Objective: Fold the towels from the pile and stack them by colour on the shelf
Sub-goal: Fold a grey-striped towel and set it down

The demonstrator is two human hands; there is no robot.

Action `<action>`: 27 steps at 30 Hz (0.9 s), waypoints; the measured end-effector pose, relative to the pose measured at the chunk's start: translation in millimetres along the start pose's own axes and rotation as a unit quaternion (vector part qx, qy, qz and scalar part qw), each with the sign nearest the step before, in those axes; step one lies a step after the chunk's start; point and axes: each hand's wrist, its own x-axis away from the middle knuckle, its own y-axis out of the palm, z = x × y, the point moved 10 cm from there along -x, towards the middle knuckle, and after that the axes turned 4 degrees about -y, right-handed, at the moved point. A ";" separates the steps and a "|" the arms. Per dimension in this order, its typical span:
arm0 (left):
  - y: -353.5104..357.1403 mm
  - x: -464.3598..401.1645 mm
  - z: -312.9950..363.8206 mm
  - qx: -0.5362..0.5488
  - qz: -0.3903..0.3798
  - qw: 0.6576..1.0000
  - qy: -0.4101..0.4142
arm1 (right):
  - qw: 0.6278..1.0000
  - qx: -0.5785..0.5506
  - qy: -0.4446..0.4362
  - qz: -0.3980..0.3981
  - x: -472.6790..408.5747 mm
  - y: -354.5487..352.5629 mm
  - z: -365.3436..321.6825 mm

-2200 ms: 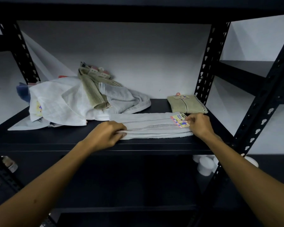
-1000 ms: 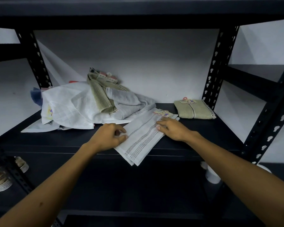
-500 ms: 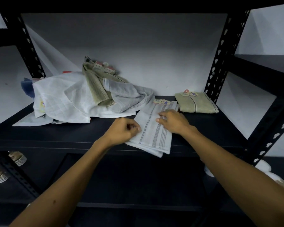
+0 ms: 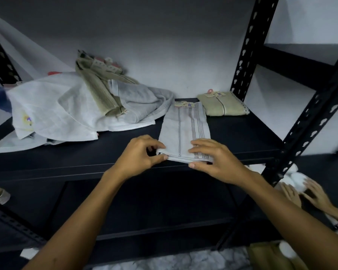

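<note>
Both hands hold the near end of a folded striped towel on the dark shelf.

The black metal shelf (image 4: 242,137) carries, at its left, a loose pile of towels (image 4: 70,110) in white, olive and grey. The grey striped towel (image 4: 185,129) lies folded lengthwise at the shelf's front, between the pile and a folded olive towel (image 4: 222,104) at the back right, its paper label (image 4: 184,104) at the far end. The left hand (image 4: 142,154) pinches the towel's near left corner between thumb and curled fingers; the right hand (image 4: 213,158) grips the near right edge, fingers on top, thumb against the front edge.
</note>
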 end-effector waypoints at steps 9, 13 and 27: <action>-17.5 3.2 -16.1 0.101 0.101 0.984 -0.102 | 0.997 -0.010 0.035 0.073 1.9 -8.3 -9.3; -18.8 3.3 -17.7 0.060 0.107 0.988 -0.098 | 0.986 0.048 0.035 0.153 8.9 -15.2 -14.3; -22.5 -0.2 -13.4 -0.002 0.105 0.989 -0.100 | 0.946 0.174 0.054 0.268 29.5 9.5 -40.2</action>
